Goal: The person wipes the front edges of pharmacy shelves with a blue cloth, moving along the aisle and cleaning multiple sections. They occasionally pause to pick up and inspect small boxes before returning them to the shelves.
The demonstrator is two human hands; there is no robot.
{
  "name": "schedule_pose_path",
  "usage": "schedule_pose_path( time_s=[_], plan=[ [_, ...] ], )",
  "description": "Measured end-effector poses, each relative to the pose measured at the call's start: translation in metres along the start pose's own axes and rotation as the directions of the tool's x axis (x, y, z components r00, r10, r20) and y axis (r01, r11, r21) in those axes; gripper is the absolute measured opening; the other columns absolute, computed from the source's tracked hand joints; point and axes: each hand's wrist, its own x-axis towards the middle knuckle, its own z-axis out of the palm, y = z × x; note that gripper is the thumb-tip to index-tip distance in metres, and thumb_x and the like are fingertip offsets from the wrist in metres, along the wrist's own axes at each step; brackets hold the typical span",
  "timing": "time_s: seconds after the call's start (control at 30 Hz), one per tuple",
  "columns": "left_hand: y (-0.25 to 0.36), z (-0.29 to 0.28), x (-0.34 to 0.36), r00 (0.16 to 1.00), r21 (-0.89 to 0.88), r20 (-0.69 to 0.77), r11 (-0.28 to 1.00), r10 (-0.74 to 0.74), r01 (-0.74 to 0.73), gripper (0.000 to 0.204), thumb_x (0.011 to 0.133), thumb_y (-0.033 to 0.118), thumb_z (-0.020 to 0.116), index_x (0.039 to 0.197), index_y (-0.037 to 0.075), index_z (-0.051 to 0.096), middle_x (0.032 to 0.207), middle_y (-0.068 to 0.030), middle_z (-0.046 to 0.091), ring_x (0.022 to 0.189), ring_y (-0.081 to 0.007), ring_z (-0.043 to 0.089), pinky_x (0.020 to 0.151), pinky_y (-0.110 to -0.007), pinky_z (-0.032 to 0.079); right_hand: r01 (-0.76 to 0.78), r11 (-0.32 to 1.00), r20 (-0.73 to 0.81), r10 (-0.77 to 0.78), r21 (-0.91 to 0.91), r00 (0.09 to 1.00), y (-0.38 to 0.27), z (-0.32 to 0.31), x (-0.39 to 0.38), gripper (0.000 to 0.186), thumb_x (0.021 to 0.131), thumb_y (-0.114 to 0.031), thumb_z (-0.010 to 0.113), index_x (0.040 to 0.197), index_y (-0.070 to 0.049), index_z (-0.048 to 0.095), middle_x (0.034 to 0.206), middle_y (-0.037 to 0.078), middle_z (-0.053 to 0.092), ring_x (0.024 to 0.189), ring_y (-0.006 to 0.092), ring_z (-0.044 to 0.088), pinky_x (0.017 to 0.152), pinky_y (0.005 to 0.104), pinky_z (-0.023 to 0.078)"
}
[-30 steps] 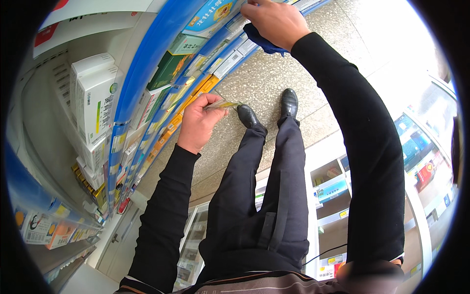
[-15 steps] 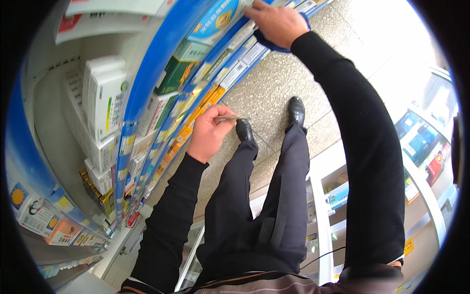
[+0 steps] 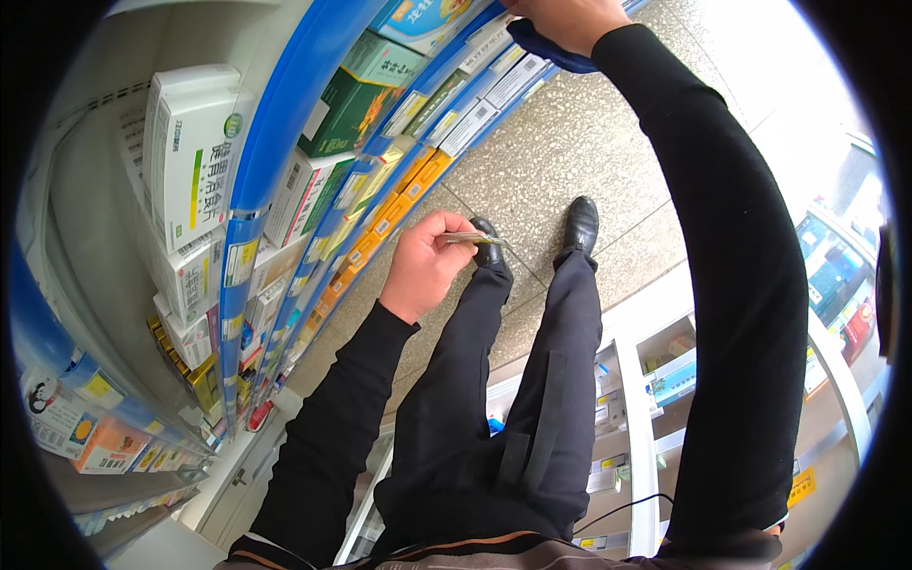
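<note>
My left hand is closed around a small flat card or label that sticks out between thumb and fingers, close to the orange boxes on a lower shelf. My right hand reaches up to the top of the view and presses a blue cloth against the blue shelf edge, next to white price labels. White boxes with green stripes and a green box stand on the upper shelves.
Curved blue-edged shelves packed with small boxes fill the left side. My dark trousers and black shoes stand on a speckled stone floor. A white shelving unit with more boxes stands to the right.
The view has shifted so the shelves and hands sit higher. My right hand with the cloth has slid up along the shelf edge. My left hand keeps hold of the small card.
</note>
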Motion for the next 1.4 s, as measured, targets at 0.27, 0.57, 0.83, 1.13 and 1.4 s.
schedule_pose_path(
  time_s=[0.27,0.57,0.83,1.13,1.4],
  plan=[
    [0.017,0.003,0.008,0.888,0.325,-0.163,0.873,0.431,-0.364,0.017,0.083,-0.009,0.068,0.093,0.004,0.064,0.126,-0.0136,0.058,0.119,-0.0228,0.060,0.102,-0.035,0.048,0.142,0.949,0.037,-0.159,0.282,0.987,-0.031,0.004,-0.059,0.008,0.099,-0.018,0.062,0.104,-0.012,0.062,0.086,0.011,0.070,0.077,0.0305,0.073,0.070,0.0407,0.060],
    [0.023,-0.017,0.016,0.902,0.414,-0.106,0.843,0.418,-0.343,0.014,0.076,-0.011,0.066,0.083,0.002,0.063,0.099,-0.0091,0.067,0.099,-0.0231,0.067,0.090,-0.031,0.051,0.017,0.731,0.257,-0.262,0.683,0.930,-0.098,0.004,-0.085,0.015,0.095,-0.021,0.063,0.103,-0.009,0.067,0.093,0.013,0.071,0.084,0.0372,0.071,0.074,0.0482,0.057],
    [0.000,-0.041,-0.010,0.927,0.058,-0.320,0.981,0.196,-0.187,0.024,0.084,-0.010,0.060,0.106,0.000,0.060,0.098,-0.0011,0.061,0.083,-0.0056,0.056,0.073,-0.022,0.046,0.092,0.979,-0.087,-0.077,0.181,0.993,-0.123,0.064,-0.017,0.026,0.088,-0.012,0.067,0.114,-0.013,0.064,0.108,0.005,0.062,0.079,0.0250,0.074,0.065,0.0366,0.059],
    [-0.021,-0.050,-0.025,0.960,0.031,-0.200,0.981,0.195,-0.193,0.021,0.083,-0.016,0.059,0.092,0.003,0.061,0.102,-0.0037,0.058,0.095,-0.0144,0.064,0.085,-0.026,0.050,0.027,0.988,0.052,-0.036,0.149,0.998,-0.132,0.063,-0.013,0.017,0.091,-0.014,0.066,0.108,-0.015,0.069,0.105,0.006,0.063,0.077,0.0289,0.073,0.065,0.0402,0.059],
    [-0.002,-0.038,-0.024,0.849,0.319,-0.258,0.870,0.461,-0.375,0.019,0.078,-0.014,0.064,0.085,0.004,0.062,0.118,-0.0115,0.058,0.118,-0.0226,0.059,0.098,-0.033,0.048,0.083,0.935,-0.063,-0.065,0.345,0.996,-0.121,0.047,-0.040,0.013,0.090,-0.015,0.064,0.102,-0.010,0.064,0.097,0.009,0.066,0.080,0.0313,0.073,0.065,0.0428,0.060]
  ],
)
